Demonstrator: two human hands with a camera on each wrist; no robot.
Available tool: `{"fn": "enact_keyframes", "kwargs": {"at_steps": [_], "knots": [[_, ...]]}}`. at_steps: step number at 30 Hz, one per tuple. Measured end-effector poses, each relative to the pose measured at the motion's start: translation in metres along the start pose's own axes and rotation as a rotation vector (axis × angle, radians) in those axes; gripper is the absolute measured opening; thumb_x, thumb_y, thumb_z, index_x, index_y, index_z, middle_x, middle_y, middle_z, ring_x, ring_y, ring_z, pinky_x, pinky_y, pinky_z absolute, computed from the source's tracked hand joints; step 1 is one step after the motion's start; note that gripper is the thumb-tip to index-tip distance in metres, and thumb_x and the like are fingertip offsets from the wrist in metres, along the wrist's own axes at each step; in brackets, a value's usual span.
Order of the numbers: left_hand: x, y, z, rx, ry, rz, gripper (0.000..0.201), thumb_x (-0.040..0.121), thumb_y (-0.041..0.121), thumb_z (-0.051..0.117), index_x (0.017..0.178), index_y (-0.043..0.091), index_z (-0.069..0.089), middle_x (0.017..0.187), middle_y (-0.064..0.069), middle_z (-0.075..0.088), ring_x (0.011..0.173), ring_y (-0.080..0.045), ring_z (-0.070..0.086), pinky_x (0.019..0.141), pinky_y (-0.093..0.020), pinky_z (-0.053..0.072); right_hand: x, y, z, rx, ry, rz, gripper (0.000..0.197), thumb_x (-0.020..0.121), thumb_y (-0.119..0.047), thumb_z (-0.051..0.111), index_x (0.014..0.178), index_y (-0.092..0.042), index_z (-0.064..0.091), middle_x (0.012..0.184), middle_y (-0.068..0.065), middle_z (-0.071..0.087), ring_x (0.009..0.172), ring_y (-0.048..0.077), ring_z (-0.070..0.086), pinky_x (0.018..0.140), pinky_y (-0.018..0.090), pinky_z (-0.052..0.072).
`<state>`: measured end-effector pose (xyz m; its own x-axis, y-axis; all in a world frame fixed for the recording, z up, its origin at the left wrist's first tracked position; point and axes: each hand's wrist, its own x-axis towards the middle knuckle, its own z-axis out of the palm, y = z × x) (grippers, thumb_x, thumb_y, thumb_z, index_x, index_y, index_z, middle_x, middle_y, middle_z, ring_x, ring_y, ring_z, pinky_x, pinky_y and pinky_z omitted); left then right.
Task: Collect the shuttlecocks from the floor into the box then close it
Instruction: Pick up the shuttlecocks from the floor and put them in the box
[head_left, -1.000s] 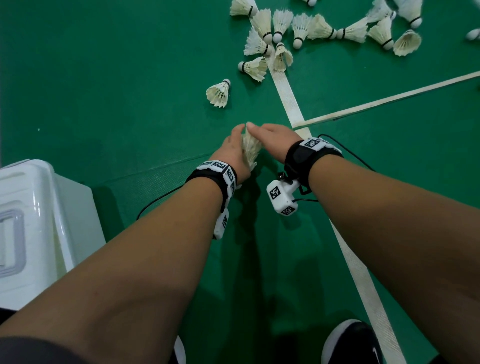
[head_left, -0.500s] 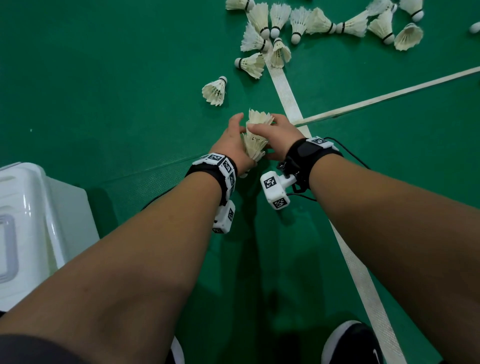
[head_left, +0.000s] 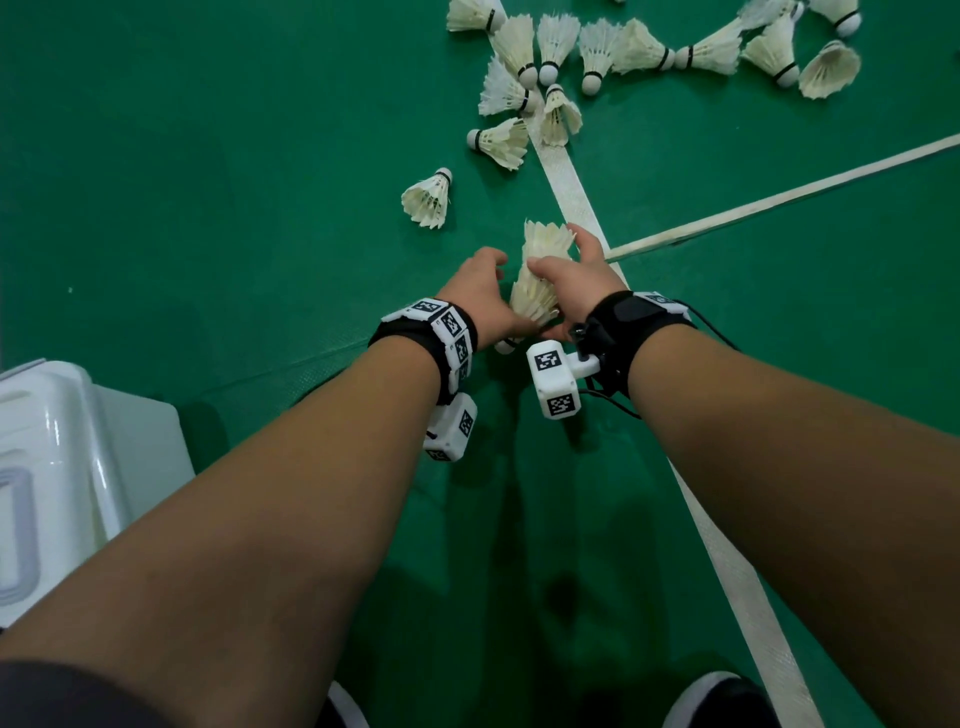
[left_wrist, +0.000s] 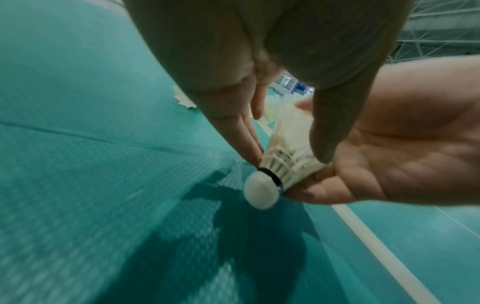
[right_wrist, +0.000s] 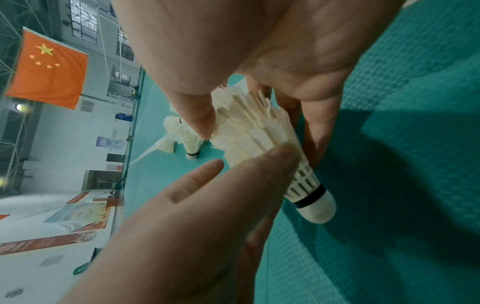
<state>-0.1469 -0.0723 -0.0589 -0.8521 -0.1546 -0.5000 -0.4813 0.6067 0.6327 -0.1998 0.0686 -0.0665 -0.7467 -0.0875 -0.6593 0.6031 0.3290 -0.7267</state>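
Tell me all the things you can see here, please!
held shuttlecocks: a nested stack, number unclear, cream-white, between both hands above the floor
loose shuttlecocks: more than ten, white, scattered on the floor ahead
box: one, white, lower left
floor: green
court lines: white, crossing beside the hands
flag: one, red with yellow stars, on the hall wall
shoes: two, dark, bottom edge
wrist cameras: two, white with black markers, one under each wrist
left hand: fingers holding the stack
right hand: fingers holding the stack

Green floor (head_left: 208, 156) — white lines (head_left: 566, 182)
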Motion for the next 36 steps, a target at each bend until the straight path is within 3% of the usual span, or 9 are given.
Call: {"fn": "enact_keyframes", "kwargs": {"at_steps": [3,7,10,13,16,21,24,30,36], "knots": [[0.011,0.001,-0.016,0.012,0.036,-0.020,0.068,0.087,0.014,0.072,0.150,0.020,0.047,0.151,0.001,0.053,0.121,-0.022,0.064,0.101,-0.038,0.056,-0.005,-0.003,-0.005,-0.002,0.023,0.000,0.091,0.074,-0.042,0.072,0.156,-0.050,0.031,0.141,0.003,0.060,0.110,0.034,0.071,0.099,0.057,0.058],[0.028,0.003,-0.039,0.023,0.255,-0.127,0.063,0.092,0.010,0.057,0.153,0.025,0.047,0.153,-0.010,0.042,0.084,-0.017,0.062,0.059,-0.024,0.046,-0.005,-0.002,-0.015,-0.034,0.039,-0.038,0.083,0.090,-0.034,0.073,0.160,-0.043,0.030,0.159,0.001,0.047,0.123,0.030,0.063,0.107,0.051,0.055],[0.035,-0.003,-0.047,0.007,0.281,-0.186,0.064,0.093,0.012,0.057,0.154,0.031,0.046,0.152,-0.012,0.036,0.073,-0.015,0.056,0.052,-0.023,0.040,-0.006,0.005,-0.019,-0.040,0.022,-0.039,0.083,0.088,-0.035,0.073,0.158,-0.048,0.031,0.159,-0.002,0.044,0.112,0.028,0.069,0.096,0.054,0.060],[0.040,-0.011,-0.048,-0.008,0.235,-0.162,0.073,0.093,0.011,0.058,0.161,0.028,0.038,0.165,-0.007,0.027,0.110,-0.022,0.060,0.082,-0.018,0.046,-0.010,0.014,-0.022,-0.062,0.011,-0.037,0.082,0.086,-0.036,0.073,0.156,-0.051,0.032,0.153,-0.005,0.047,0.108,0.027,0.070,0.094,0.053,0.062],[0.041,-0.010,-0.050,-0.018,0.208,-0.154,0.078,0.092,0.011,0.057,0.165,0.024,0.031,0.171,-0.004,0.024,0.149,-0.026,0.038,0.110,-0.024,0.035,-0.013,0.018,-0.025,-0.079,0.009,-0.044,0.085,0.082,-0.039,0.073,0.154,-0.054,0.033,0.154,-0.005,0.048,0.113,0.029,0.069,0.098,0.053,0.060],[0.039,-0.005,-0.054,-0.180,0.245,-0.142,0.074,0.091,0.004,0.049,0.159,0.032,0.040,0.143,-0.012,0.055,0.111,-0.035,0.065,0.088,-0.032,0.052,-0.016,0.016,-0.025,-0.092,-0.009,-0.055,0.086,0.079,-0.039,0.075,0.153,-0.056,0.034,0.140,-0.008,0.053,0.107,0.030,0.073,0.097,0.053,0.061],[0.035,-0.004,-0.057,-0.229,0.315,-0.164,0.067,0.094,0.007,0.056,0.156,0.030,0.048,0.150,-0.007,0.056,0.097,-0.023,0.064,0.085,-0.029,0.055,-0.016,0.017,-0.022,-0.091,-0.015,-0.071,0.087,0.078,-0.039,0.077,0.152,-0.057,0.035,0.140,-0.005,0.057,0.103,0.028,0.075,0.094,0.053,0.062],[0.028,0.008,-0.062,-0.343,0.534,-0.162,0.047,0.086,0.044,0.082,0.125,0.018,0.076,0.098,0.007,0.068,0.085,-0.013,0.065,0.079,-0.022,0.047,-0.021,0.012,-0.016,-0.158,-0.046,-0.117,0.091,0.075,-0.043,0.076,0.153,-0.054,0.032,0.129,0.002,0.066,0.093,0.028,0.077,0.092,0.051,0.063],[0.015,0.019,-0.068,-0.295,0.474,-0.135,0.013,0.085,0.016,0.075,0.088,0.028,0.077,0.091,0.007,0.078,0.077,-0.010,0.072,0.068,-0.024,0.059,-0.025,0.012,0.004,-0.281,-0.152,-0.199,0.104,0.074,-0.044,0.082,0.161,-0.048,0.026,0.147,0.002,0.060,0.114,0.017,0.067,0.107,0.046,0.055]]}}
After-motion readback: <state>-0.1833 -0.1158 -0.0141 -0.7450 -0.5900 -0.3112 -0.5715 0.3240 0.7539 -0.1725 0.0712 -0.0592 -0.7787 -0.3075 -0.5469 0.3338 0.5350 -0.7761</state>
